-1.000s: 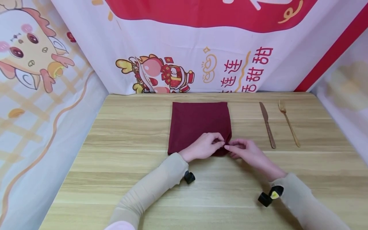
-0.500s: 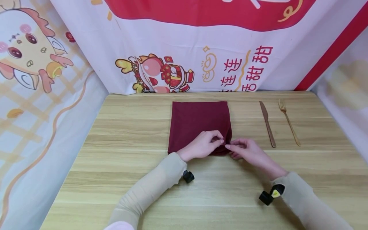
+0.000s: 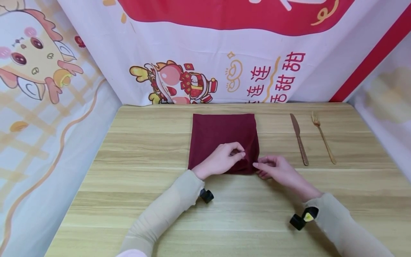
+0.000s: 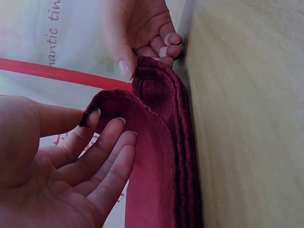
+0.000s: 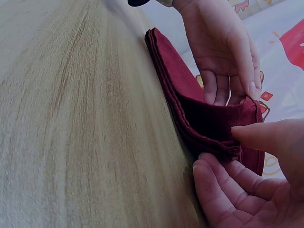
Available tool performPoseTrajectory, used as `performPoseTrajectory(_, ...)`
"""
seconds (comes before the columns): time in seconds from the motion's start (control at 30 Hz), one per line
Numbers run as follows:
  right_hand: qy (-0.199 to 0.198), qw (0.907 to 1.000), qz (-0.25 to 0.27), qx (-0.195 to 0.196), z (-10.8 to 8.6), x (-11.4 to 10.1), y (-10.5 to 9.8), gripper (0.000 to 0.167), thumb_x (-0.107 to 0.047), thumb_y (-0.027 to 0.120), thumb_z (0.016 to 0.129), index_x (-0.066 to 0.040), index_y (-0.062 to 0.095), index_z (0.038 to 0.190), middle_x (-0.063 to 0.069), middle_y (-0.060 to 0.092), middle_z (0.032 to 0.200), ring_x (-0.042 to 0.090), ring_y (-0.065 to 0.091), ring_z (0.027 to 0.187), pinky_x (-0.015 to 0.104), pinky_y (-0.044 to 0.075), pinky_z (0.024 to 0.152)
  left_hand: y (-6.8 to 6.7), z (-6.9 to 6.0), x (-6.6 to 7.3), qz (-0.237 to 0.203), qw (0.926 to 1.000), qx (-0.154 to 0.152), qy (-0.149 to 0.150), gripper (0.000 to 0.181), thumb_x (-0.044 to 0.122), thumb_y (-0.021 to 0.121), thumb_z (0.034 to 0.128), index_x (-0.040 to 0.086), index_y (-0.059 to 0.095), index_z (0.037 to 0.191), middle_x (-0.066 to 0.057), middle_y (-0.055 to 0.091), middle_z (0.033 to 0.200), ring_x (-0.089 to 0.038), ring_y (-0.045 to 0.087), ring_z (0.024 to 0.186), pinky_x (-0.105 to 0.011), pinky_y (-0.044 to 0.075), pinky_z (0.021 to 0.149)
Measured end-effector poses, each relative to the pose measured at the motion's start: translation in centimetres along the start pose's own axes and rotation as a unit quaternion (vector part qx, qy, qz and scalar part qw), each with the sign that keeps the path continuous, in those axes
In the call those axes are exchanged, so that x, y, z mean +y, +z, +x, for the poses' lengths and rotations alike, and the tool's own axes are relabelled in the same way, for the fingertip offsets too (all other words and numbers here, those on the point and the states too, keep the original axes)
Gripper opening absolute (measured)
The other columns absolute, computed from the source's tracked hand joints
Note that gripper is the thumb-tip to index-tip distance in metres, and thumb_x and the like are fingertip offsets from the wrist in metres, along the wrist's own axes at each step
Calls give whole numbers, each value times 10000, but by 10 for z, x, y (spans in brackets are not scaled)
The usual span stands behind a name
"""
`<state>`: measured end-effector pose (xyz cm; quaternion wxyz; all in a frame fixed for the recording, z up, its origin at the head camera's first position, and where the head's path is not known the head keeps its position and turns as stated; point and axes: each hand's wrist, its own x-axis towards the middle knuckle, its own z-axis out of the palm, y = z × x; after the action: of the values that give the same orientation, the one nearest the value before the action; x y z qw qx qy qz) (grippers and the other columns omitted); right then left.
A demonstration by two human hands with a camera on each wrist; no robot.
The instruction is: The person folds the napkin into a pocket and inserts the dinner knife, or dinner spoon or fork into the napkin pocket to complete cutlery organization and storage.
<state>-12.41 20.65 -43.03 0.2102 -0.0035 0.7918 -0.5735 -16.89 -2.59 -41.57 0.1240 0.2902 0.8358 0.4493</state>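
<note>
A dark red folded cloth napkin, several layers thick, lies on the wooden table. My left hand pinches the corner of its top layer between thumb and forefinger, lifting it off the layers beneath; the left wrist view shows this raised corner curling up. At the near right corner of the napkin is my right hand. In the right wrist view its thumb lies on top of the lower layers and its fingers are under them, pinching that corner.
To the right of the napkin, a knife and a fork lie side by side on the wooden table. Printed cloth hangings stand along the table's back and sides.
My left hand has moved left and slightly away from me with the top corner, drawing it apart from the lower layers. My right hand stays nearly in place at the corner.
</note>
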Motion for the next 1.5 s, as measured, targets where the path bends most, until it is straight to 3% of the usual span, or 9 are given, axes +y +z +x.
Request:
performPoseTrajectory(0.27, -35, 10000, -38, -12, -1, 2, -1, 387, -203, 667, 1007, 127, 608, 1200, 161, 721, 962, 245, 692, 846, 351, 600, 755, -6, 0, -5, -73, 9998, 144, 93, 127, 156, 600, 1045, 70, 691, 1068, 6, 723, 974, -49, 664, 898, -222, 521, 842)
performPoseTrajectory(0.93, -89, 9995, -294, -47, -12, 13, -20, 250, -133, 672, 977, 95, 648, 1079, 139, 720, 934, 245, 704, 811, 343, 601, 738, -17, -8, -2, -215, 9993, 260, 167, 100, 179, 602, 1047, 124, 684, 1067, 24, 709, 978, -90, 667, 903, -249, 533, 825)
performPoseTrajectory(1.2, -93, 9993, -362, -25, -14, 14, -24, 223, -122, 681, 964, 85, 653, 1041, 123, 723, 903, 234, 697, 772, 347, 601, 705, -31, -9, -3, -339, 9984, 447, 85, 127, 185, 601, 1048, 91, 677, 1090, -105, 719, 1023, -243, 692, 947, -263, 535, 822)
performPoseTrajectory(1.5, -66, 9993, -355, 8, -14, 13, -24, 245, -139, 692, 965, 88, 666, 1053, 124, 722, 909, 241, 696, 787, 346, 603, 714, -58, -7, -12, -122, 9951, 977, 36, 126, 168, 603, 1045, 82, 692, 1070, -59, 711, 989, -147, 653, 889, -300, 537, 785)
